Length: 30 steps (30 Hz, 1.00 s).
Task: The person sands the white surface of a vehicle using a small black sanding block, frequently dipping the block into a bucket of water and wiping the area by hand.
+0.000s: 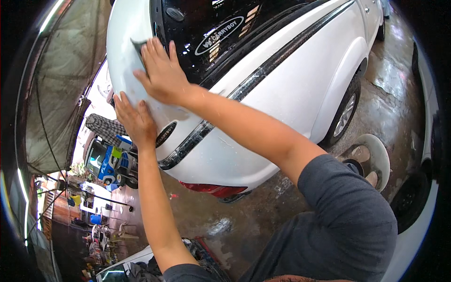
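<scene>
The rounded rear corner of a white vehicle canopy [124,28] is under both my hands. My right hand [162,70] presses flat with a thin dark grey-green sheet [137,46] under its fingers, like sandpaper. Only the sheet's edge shows at the fingertips and thumb side; the rest is hidden. Cloudy grey patches mark the paint around it. Lower down, my left hand [136,122] lies on the same panel, fingers stretched out, with nothing seen in it. Beside its wrist is an oval black badge [166,134]. The dark side window [202,28] borders my right hand.
A wet dark trim strip [249,87] runs along the body. Below are a red tail light [213,189] and a rear wheel [345,110]. A pale round stool [376,157] stands on the wet floor at right. A blue three-wheeled vehicle [110,160] is at left.
</scene>
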{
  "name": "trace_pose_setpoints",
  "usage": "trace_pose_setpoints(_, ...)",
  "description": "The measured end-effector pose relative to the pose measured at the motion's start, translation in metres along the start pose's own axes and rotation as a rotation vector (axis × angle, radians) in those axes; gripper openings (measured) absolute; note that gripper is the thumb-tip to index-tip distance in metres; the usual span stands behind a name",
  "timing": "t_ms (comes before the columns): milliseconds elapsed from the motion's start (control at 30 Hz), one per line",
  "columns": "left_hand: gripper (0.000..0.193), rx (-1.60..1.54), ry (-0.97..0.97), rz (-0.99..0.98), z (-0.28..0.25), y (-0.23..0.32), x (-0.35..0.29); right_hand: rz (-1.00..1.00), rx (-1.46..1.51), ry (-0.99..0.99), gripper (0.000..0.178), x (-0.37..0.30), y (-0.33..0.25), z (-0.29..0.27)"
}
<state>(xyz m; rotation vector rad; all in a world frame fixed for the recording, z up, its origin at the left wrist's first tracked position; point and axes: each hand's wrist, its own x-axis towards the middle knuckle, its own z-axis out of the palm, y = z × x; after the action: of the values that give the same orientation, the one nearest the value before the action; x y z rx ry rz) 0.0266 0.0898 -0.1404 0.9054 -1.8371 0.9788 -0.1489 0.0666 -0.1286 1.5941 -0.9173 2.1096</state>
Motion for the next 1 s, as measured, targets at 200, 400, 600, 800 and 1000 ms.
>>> trace_pose_setpoints(200,0.066,-0.012,-0.004,0.01,0.001,0.002,0.001,-0.002,-0.015,0.029,0.074,0.006,0.004,0.0)
trace_pose_setpoints(400,0.066,-0.017,-0.007,0.0,0.0,0.002,0.001,-0.039,-0.047,0.018,0.074,0.012,0.007,-0.004)
trace_pose_setpoints(600,0.067,-0.024,0.004,0.02,0.003,0.003,0.003,-0.068,-0.21,0.009,0.078,0.008,0.012,0.001)
trace_pose_setpoints(800,0.067,-0.016,0.004,0.006,-0.001,0.002,0.002,-0.086,-0.142,0.005,0.08,0.023,0.016,-0.001)
trace_pose_setpoints(1000,0.068,-0.003,0.001,0.015,0.005,0.0,0.002,-0.096,-0.253,0.027,0.08,0.014,0.014,0.003)
